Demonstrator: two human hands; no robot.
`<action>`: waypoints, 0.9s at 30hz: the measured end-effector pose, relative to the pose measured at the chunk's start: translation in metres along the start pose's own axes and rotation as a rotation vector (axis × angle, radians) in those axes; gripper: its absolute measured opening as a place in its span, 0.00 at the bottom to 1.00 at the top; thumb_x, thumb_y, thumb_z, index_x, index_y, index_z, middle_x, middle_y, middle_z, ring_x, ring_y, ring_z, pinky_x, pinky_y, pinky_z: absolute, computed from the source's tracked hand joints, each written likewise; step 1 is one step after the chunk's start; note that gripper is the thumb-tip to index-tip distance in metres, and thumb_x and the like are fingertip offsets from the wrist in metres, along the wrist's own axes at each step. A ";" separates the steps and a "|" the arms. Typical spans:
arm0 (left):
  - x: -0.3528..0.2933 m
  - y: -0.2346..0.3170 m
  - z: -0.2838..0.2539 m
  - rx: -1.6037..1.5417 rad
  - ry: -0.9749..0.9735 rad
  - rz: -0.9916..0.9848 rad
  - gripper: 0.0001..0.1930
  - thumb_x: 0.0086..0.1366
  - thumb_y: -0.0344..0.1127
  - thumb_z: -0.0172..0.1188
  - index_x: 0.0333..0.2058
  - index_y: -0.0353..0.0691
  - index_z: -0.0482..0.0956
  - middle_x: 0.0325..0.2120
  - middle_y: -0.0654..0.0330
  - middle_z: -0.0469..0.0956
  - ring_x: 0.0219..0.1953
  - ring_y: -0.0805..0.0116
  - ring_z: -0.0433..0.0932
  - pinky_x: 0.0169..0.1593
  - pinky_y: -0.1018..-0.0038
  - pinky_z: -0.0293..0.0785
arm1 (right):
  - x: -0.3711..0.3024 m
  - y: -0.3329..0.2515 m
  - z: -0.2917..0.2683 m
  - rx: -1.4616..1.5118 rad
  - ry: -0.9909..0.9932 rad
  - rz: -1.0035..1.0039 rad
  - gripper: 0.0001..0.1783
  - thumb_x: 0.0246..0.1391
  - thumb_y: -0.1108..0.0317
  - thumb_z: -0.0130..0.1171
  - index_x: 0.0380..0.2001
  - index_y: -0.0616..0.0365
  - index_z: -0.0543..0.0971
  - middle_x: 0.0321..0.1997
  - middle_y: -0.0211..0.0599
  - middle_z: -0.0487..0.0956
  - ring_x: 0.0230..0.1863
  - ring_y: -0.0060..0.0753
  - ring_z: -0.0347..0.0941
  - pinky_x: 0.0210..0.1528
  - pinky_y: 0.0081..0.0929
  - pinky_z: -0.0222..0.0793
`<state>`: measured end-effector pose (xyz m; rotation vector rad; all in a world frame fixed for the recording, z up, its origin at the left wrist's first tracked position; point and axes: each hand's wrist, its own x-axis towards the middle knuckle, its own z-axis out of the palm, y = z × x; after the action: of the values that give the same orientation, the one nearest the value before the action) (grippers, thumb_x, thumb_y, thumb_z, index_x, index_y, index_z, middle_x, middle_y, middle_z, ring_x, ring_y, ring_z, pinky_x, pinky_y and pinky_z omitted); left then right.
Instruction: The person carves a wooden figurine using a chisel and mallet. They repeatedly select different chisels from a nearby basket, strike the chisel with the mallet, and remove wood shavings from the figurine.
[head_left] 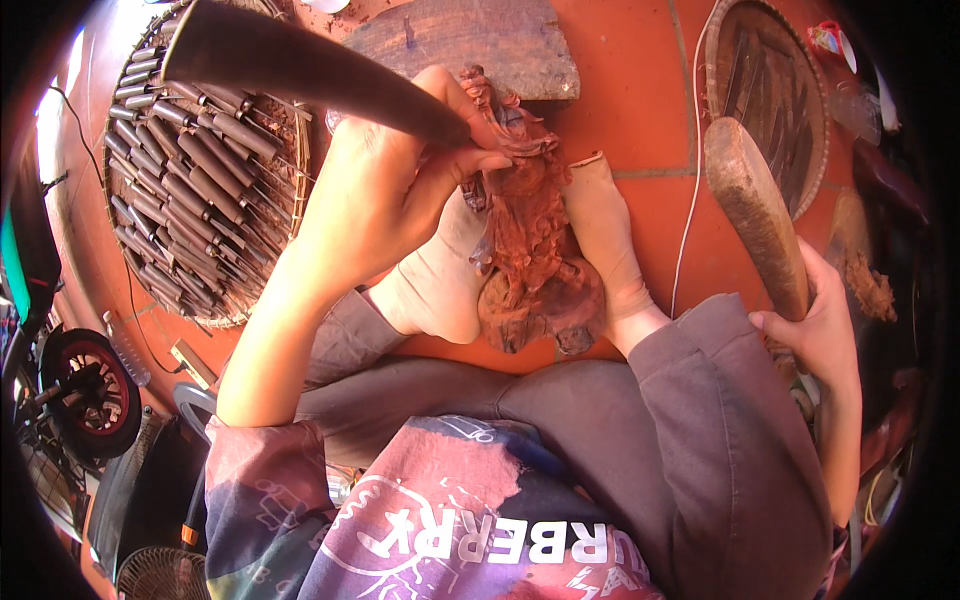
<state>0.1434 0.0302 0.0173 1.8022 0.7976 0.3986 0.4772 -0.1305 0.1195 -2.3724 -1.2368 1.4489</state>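
Between my bare feet lies a reddish-brown carved wooden figure (530,225), with folds like cloth and a knobbly base toward me. My left hand (375,185) is closed around the lower part of a carving chisel (310,75). Its thick dark handle slants up to the left, and the fingertips rest at the figure's upper part. The blade is hidden behind the fingers. Off to the right, my right hand (825,315) grips the narrow end of a worn wooden mallet (755,200), shaped like a club, its broad end raised and apart from the chisel.
A round woven tray (300,215) full of dark-handled carving tools (195,175) sits at left. Beyond the figure is a thick wooden block (470,45). Another round basket (715,75) holds long dark tools at far right, beside a white cable (690,230). A wheel (95,395) stands lower left.
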 end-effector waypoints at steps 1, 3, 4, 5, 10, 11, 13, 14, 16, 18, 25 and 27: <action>0.001 0.001 -0.001 0.007 -0.005 -0.004 0.02 0.64 0.18 0.58 0.34 0.30 0.75 0.33 0.60 0.76 0.38 0.73 0.78 0.44 0.78 0.75 | 0.000 0.001 0.000 0.000 -0.001 -0.002 0.33 0.33 0.76 0.66 0.50 0.63 0.75 0.40 0.28 0.77 0.42 0.18 0.71 0.48 0.22 0.68; 0.004 0.001 -0.002 0.072 0.009 0.058 0.02 0.63 0.20 0.60 0.33 0.31 0.77 0.31 0.61 0.76 0.35 0.74 0.77 0.40 0.78 0.74 | 0.001 0.001 0.000 0.000 0.005 -0.007 0.33 0.33 0.77 0.66 0.50 0.63 0.75 0.41 0.28 0.77 0.43 0.18 0.71 0.48 0.22 0.68; 0.004 0.002 -0.003 0.105 0.015 0.088 0.02 0.62 0.20 0.61 0.33 0.31 0.78 0.30 0.61 0.76 0.34 0.75 0.77 0.38 0.78 0.73 | 0.001 0.000 0.001 0.001 0.012 -0.011 0.33 0.33 0.77 0.66 0.51 0.63 0.75 0.41 0.28 0.77 0.43 0.18 0.71 0.48 0.22 0.68; 0.006 0.003 -0.003 0.120 0.019 0.101 0.02 0.61 0.21 0.62 0.32 0.32 0.78 0.29 0.61 0.75 0.33 0.75 0.76 0.37 0.78 0.72 | 0.001 0.000 0.002 0.003 0.020 -0.014 0.34 0.33 0.77 0.66 0.51 0.63 0.75 0.41 0.28 0.77 0.43 0.18 0.71 0.49 0.22 0.68; 0.009 0.004 -0.001 0.127 0.045 0.126 0.03 0.60 0.25 0.64 0.31 0.34 0.78 0.24 0.63 0.74 0.29 0.74 0.75 0.33 0.77 0.69 | 0.001 0.007 -0.002 -0.005 -0.041 0.043 0.41 0.30 0.83 0.65 0.57 0.66 0.71 0.46 0.26 0.74 0.48 0.18 0.67 0.50 0.19 0.66; 0.010 0.005 -0.001 0.149 0.035 0.144 0.03 0.60 0.25 0.64 0.30 0.34 0.78 0.24 0.62 0.74 0.29 0.73 0.75 0.33 0.76 0.69 | 0.001 0.007 -0.002 -0.020 -0.038 0.034 0.41 0.30 0.82 0.65 0.57 0.66 0.72 0.46 0.26 0.74 0.48 0.18 0.67 0.49 0.18 0.66; 0.014 0.010 -0.005 0.193 0.013 0.181 0.04 0.59 0.25 0.64 0.30 0.34 0.77 0.23 0.61 0.74 0.27 0.69 0.75 0.33 0.75 0.70 | 0.000 0.005 -0.003 -0.037 -0.042 0.060 0.41 0.29 0.82 0.65 0.57 0.66 0.72 0.46 0.26 0.74 0.47 0.18 0.67 0.48 0.18 0.66; 0.015 0.009 -0.006 0.239 0.002 0.198 0.04 0.59 0.25 0.64 0.30 0.34 0.77 0.23 0.60 0.74 0.27 0.67 0.75 0.33 0.74 0.70 | 0.001 0.003 -0.003 -0.043 -0.049 0.067 0.41 0.29 0.82 0.65 0.57 0.65 0.72 0.46 0.26 0.74 0.47 0.18 0.67 0.48 0.18 0.66; 0.018 0.007 -0.009 0.331 -0.023 0.232 0.04 0.58 0.25 0.63 0.30 0.34 0.76 0.22 0.59 0.74 0.27 0.63 0.76 0.33 0.72 0.71 | 0.002 -0.002 -0.002 -0.032 -0.044 0.087 0.41 0.29 0.82 0.65 0.56 0.65 0.72 0.45 0.26 0.74 0.48 0.18 0.67 0.50 0.19 0.65; 0.022 0.009 -0.005 0.302 -0.036 0.221 0.04 0.57 0.25 0.62 0.30 0.35 0.76 0.23 0.57 0.74 0.27 0.59 0.76 0.34 0.70 0.71 | 0.002 -0.006 -0.003 -0.039 -0.038 0.090 0.41 0.29 0.82 0.65 0.57 0.65 0.72 0.45 0.27 0.74 0.49 0.20 0.68 0.53 0.20 0.64; 0.025 0.011 -0.002 0.291 -0.059 0.210 0.04 0.57 0.23 0.60 0.31 0.35 0.75 0.24 0.56 0.75 0.29 0.55 0.78 0.35 0.66 0.72 | -0.002 -0.028 -0.014 -0.192 0.002 0.033 0.46 0.28 0.80 0.66 0.60 0.66 0.69 0.51 0.36 0.75 0.57 0.31 0.69 0.63 0.29 0.60; 0.025 0.016 -0.002 0.316 -0.076 0.170 0.04 0.56 0.23 0.60 0.31 0.35 0.74 0.24 0.56 0.75 0.30 0.54 0.78 0.36 0.66 0.72 | -0.009 -0.032 -0.020 -0.318 0.115 -0.116 0.46 0.28 0.80 0.66 0.60 0.66 0.69 0.53 0.39 0.75 0.58 0.34 0.70 0.64 0.30 0.59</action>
<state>0.1648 0.0457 0.0299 2.1764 0.6843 0.3245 0.4716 -0.1089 0.1515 -2.4823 -1.6483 1.1368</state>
